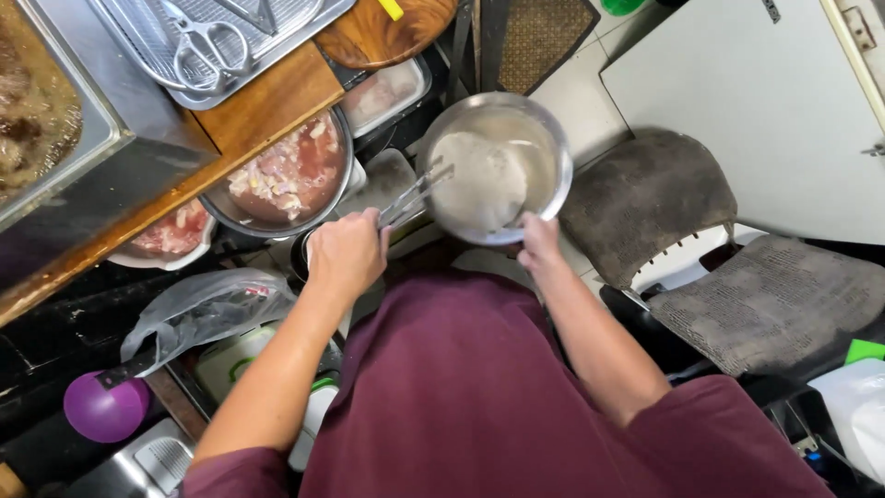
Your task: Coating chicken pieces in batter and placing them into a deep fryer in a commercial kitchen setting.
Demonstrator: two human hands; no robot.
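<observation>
Steel bowl (495,166) sits gripped at its near rim by your right hand (537,242); your left hand (346,254) clamps tongs (415,195) into the pale batter (479,180), apparently smooth, nothing coated yet.

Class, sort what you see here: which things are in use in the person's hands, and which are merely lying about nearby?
In use:
left hand holding metal tongs
right hand gripping the steel bowl of pale batter

Lying about:
bowl of raw meat
scissors on a tray
purple ball
plastic bag
grey cloths
</observation>
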